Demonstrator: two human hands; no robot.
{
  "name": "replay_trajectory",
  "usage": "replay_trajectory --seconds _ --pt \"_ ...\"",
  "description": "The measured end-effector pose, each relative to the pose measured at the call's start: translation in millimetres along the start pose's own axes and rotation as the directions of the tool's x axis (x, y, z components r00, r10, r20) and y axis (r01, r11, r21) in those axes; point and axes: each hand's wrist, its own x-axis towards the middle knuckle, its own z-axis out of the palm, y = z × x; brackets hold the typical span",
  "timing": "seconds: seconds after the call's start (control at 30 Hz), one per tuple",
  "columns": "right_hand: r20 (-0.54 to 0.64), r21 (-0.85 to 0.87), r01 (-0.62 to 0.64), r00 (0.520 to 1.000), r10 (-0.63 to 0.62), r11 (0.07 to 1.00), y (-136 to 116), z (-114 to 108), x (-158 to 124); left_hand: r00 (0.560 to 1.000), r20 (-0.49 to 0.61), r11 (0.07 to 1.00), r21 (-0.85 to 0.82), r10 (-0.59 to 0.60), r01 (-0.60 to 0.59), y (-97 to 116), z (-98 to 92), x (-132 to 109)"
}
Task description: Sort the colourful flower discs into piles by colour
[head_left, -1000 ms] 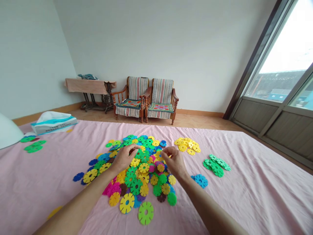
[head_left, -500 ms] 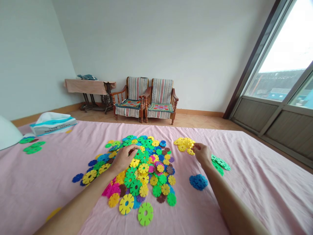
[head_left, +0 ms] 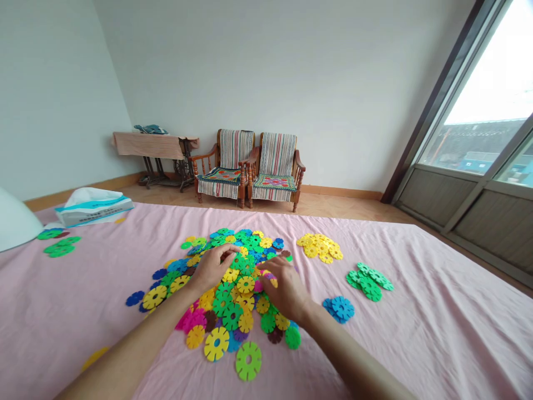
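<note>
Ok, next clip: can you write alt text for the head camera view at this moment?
The left hand and right hand rest on a heap of multicoloured plastic flower-shaped discs on a pink bedsheet. Separate piles of yellow discs, green discs and blue discs lie to the right. Two striped wooden armchairs stand by the far wall.

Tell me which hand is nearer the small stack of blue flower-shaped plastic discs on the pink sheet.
Right. The right hand lies on the multicoloured disc heap, to the left of the blue plastic discs; the left hand is farther left, on the same heap.

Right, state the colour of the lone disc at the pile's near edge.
Green plastic disc, shown best in the head view.
</note>
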Motion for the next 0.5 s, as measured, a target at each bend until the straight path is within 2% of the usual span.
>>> replay_trajectory --seconds 0.1,0.23,0.4,0.5 --pt "0.133 -0.127 0.102 0.987 -0.085 0.987 -17.5 12.6 -5.9 1.000 -0.007 0.999 -0.035 0.004 -0.004 -0.8 1.2 -0.1" --pt "0.162 -0.252 0.138 0.982 -0.098 0.958 -17.1 24.2 -8.4 1.000 -0.019 0.999 -0.037 0.002 -0.003 0.1 2.2 -0.1" --pt "0.110 -0.293 0.202 0.978 -0.177 0.935 -13.1 29.4 -11.3 1.000 -0.023 1.000 -0.027 0.006 -0.007 0.3 2.4 -0.3" --pt "-0.036 -0.252 0.113 0.991 -0.126 0.961 -7.3 19.6 -6.5 0.999 -0.030 0.999 -0.041 0.010 -0.011 -0.6 1.2 -0.3"
